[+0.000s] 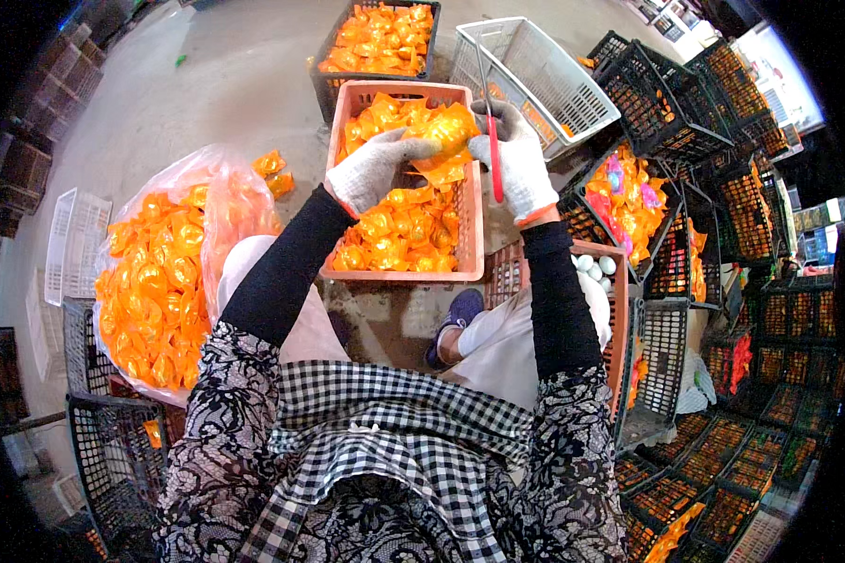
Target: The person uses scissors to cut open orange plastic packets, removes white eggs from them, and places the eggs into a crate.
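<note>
My left hand [377, 165], in a white knit glove, grips an orange film-wrapped packet [445, 134] by its left side. Between the thumb and fingers of my right hand [517, 151], also gloved, is a long thin metal tool with a red handle [494, 158]; its working end points away from me, and its exact kind is unclear. The right fingertips also meet the packet's right edge. Below both hands stands a pink plastic crate [403, 276], holding many more orange wrapped packets [401, 232]. What the wrapping contains is hidden.
A clear plastic bag [215, 165] full of orange packets stands at left. Beyond the pink crate are a black crate [324, 91] of packets and a white crate [570, 77]. White eggs [595, 266] lie in a crate beside my right arm. Stacked black crates [665, 105] crowd the right.
</note>
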`<state>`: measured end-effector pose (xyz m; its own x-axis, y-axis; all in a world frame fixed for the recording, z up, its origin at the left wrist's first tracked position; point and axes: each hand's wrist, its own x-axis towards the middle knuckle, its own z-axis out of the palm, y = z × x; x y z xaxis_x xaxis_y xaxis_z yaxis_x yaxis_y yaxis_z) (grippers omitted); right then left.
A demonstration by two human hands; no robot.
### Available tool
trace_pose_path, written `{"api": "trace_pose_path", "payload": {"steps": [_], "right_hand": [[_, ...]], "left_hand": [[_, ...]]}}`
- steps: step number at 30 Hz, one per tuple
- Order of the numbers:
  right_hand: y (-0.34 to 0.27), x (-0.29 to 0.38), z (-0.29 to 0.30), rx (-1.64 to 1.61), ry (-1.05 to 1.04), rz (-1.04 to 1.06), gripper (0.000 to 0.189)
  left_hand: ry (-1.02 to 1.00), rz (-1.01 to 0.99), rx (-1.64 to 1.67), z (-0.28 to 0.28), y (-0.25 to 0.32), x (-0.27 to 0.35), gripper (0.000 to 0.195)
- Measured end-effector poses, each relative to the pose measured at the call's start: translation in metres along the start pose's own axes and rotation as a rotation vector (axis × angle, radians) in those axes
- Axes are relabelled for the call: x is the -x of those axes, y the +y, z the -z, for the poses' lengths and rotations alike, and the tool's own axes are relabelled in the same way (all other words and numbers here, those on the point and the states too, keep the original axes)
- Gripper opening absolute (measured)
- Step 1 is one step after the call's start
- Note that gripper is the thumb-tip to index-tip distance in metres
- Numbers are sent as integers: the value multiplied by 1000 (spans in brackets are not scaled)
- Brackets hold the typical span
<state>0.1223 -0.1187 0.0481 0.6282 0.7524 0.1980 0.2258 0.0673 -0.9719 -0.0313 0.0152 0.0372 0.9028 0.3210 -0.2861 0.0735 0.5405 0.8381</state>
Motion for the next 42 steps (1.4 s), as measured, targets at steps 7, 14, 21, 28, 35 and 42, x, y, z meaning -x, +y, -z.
{"api": "trace_pose_path", "payload": {"steps": [7,14,21,28,35,42], "right_hand": [[-32,12,13,49,-218,-113,44],[-14,10,-1,71,-56,-40,50],[-34,45,-6,544,-210,-179,72],[-19,40,-29,485,-228,-151,68],[-13,51,-35,343,-192,-130,53],[2,51,-41,416,-114,-8,51]], "left_hand": [[-86,-127,-460,-2,8,-1,43],[-60,-118,8,5,-2,-6,32],[-2,-430,307,39,17,-15,32],[-11,-433,331,24,17,-2,41],[63,-474,376,16,-1,-12,39],[80,-402,207,19,-2,-11,45]]}}
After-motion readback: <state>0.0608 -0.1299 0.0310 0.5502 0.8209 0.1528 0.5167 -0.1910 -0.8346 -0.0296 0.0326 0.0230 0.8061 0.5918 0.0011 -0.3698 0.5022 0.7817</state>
